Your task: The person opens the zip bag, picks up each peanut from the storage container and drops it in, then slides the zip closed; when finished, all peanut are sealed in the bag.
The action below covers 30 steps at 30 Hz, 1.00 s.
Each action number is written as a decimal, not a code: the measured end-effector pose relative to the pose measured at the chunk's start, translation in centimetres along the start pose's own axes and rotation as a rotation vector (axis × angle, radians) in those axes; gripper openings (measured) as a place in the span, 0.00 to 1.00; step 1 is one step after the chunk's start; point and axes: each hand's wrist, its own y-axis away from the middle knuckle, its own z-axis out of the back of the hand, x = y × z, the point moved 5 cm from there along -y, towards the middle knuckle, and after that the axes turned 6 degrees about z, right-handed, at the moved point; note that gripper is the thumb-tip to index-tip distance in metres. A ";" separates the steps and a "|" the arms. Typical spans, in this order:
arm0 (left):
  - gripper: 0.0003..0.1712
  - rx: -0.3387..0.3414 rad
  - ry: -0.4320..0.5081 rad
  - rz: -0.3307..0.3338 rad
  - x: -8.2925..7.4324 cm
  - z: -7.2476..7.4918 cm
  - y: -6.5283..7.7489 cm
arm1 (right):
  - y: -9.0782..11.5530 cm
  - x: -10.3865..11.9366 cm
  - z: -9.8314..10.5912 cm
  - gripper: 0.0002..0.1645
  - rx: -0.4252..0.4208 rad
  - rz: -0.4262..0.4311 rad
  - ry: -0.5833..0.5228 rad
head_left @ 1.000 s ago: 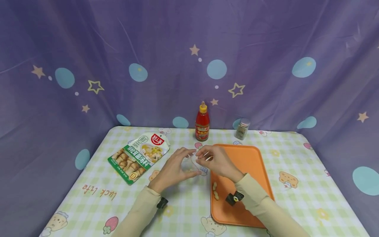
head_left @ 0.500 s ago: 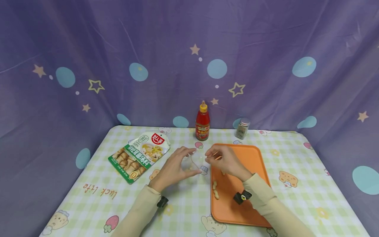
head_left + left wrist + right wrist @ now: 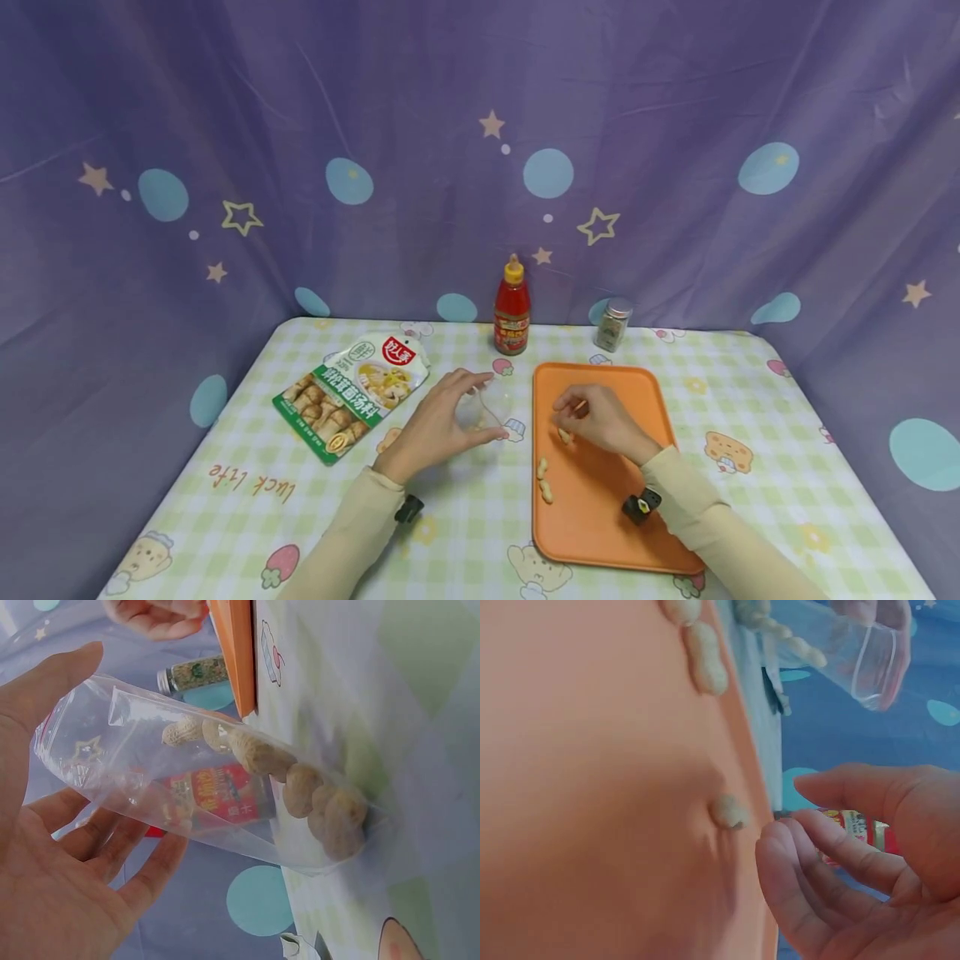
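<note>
My left hand (image 3: pixel 438 429) holds a clear plastic bag (image 3: pixel 94 776) by its mouth, thumb on one side and fingers on the other. Several unshelled peanuts (image 3: pixel 255 754) lie in the lower part of the bag, which reaches down to the tablecloth. Over the left half of the orange tray (image 3: pixel 600 537), my right hand (image 3: pixel 600 423) has loosely bent fingers, with a gap between thumb and forefinger and nothing held. Just beside its fingertips a single peanut (image 3: pixel 727 812) lies on the tray. Two more peanuts (image 3: pixel 545 492) lie along the tray's left edge.
A green and white food pouch (image 3: pixel 352 398) lies at the left. At the back of the table stand a red sauce bottle (image 3: pixel 512 308) with a yellow cap and a small spice jar (image 3: pixel 613 325). A purple curtain (image 3: pixel 420 125) hangs behind the table.
My right hand has drawn away from the bag's mouth, to the right and over the tray, beside a peanut there. My left hand keeps the bag in about the same place.
</note>
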 end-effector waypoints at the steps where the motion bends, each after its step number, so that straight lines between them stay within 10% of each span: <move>1: 0.46 -0.001 0.001 0.002 0.0 0.0 0.0 | 0.1 -0.2 0.0 0.05 0.011 -0.013 0.002; 30: 0.46 0.014 0.002 -0.017 0.1 -0.4 0.1 | 1.2 -1.6 -1.4 0.09 0.066 -0.075 0.027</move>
